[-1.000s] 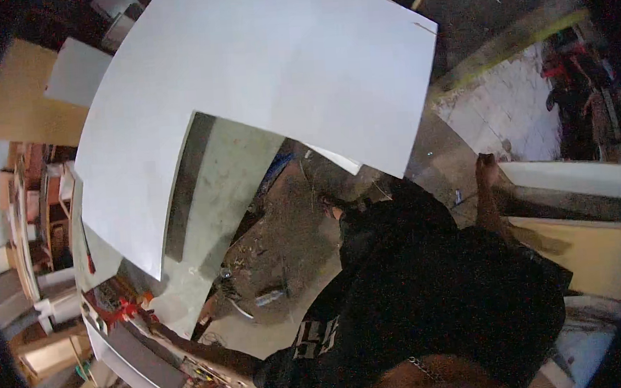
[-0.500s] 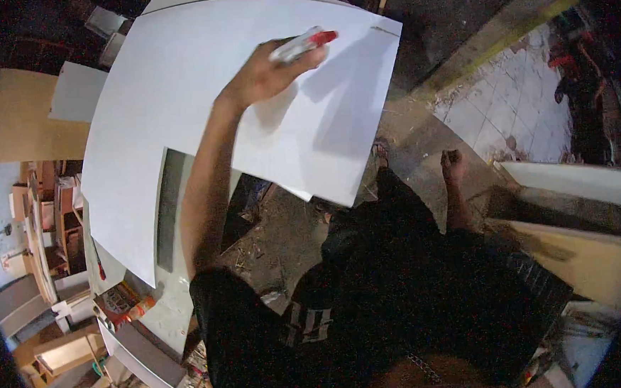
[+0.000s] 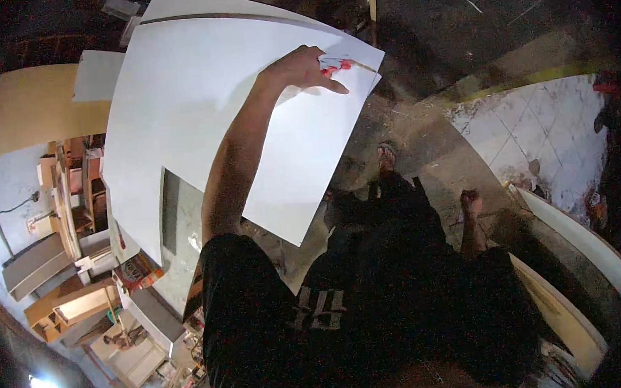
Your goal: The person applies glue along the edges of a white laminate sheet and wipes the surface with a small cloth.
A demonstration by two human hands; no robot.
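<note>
My left hand (image 3: 303, 70) reaches over the far right part of a large white panel (image 3: 175, 81), its thumb and fingers apart. Right at its fingertips, by the panel's corner, lies a small white-and-red thing (image 3: 335, 66), partly hidden by the hand; its kind cannot be told. Under my forearm, the panel has a rectangular cutout (image 3: 171, 209), with a grey-green surface showing through. My right hand (image 3: 471, 202) hangs at my right side, away from the panel, with its fingers curled in; anything inside them is hidden.
Wooden boxes and offcuts (image 3: 83, 307) crowd the lower left, beside a red-and-brown box (image 3: 139, 270). A tan board (image 3: 49, 107) stands at the far left. At right, long curved-looking boards (image 3: 583, 241) lie close to my right side. My foot (image 3: 386, 157) stands beyond the panel's right edge.
My left hand has lowered the white-and-red thing to the panel, and its fingers have spread. The whole view has turned slightly. My right hand still hangs curled.
</note>
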